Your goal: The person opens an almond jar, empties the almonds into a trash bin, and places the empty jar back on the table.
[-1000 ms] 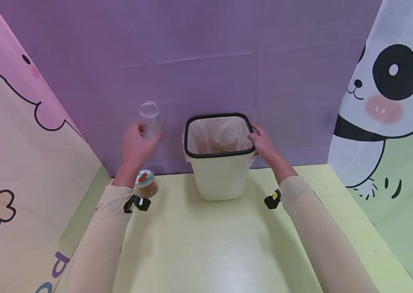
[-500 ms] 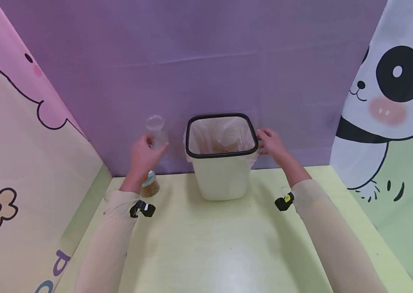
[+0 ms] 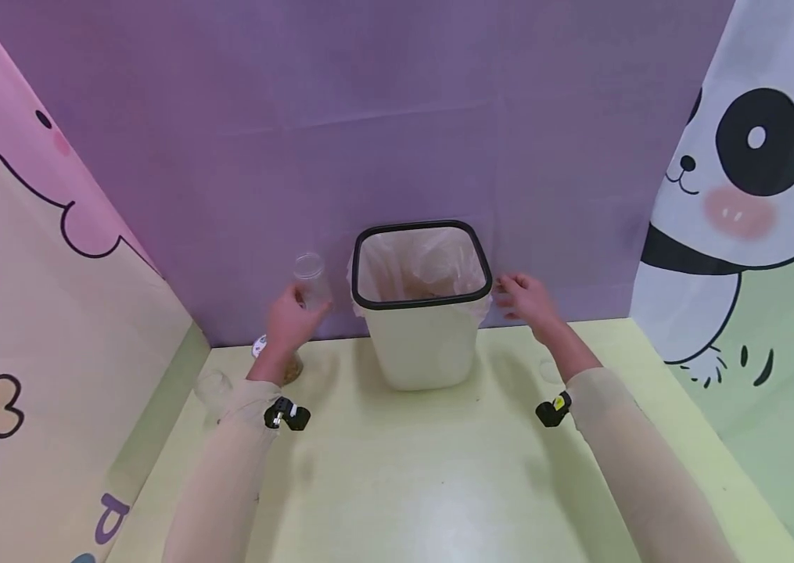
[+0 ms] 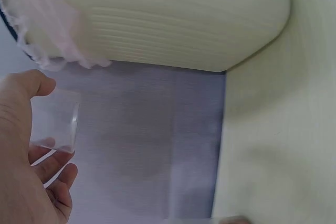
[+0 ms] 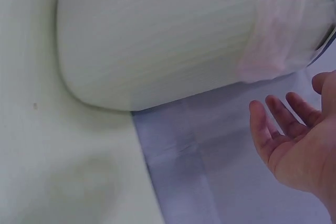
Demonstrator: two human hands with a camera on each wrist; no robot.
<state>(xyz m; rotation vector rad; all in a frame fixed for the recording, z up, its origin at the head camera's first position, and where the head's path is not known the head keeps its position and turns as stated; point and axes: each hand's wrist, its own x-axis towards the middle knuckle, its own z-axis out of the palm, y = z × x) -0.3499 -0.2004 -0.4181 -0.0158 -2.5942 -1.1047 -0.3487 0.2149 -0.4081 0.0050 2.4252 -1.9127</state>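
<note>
My left hand point(image 3: 292, 320) grips a clear plastic jar point(image 3: 310, 275) between thumb and fingers, left of the bin and above the table. In the left wrist view the transparent jar point(image 4: 55, 119) lies between the thumb above and the fingers below. A white waste bin point(image 3: 425, 352) with a black rim and a thin plastic liner point(image 3: 397, 262) stands upright against the purple backdrop. My right hand point(image 3: 525, 303) is beside the bin's right side, fingers loosely spread and holding nothing. In the right wrist view the right hand point(image 5: 296, 145) shows a gap from the bin's wall.
A jar of brown contents point(image 3: 293, 369) with a printed lid stands behind my left wrist, partly hidden. Another clear container point(image 3: 213, 389) is at the table's left side. A flat clear disc point(image 3: 549, 371) lies near my right wrist. Printed cloth walls enclose the table point(image 3: 425, 469).
My right hand has let go of the bin's rim and moved right and down. My left hand has lowered the clear jar and brought it right, closer to the bin.
</note>
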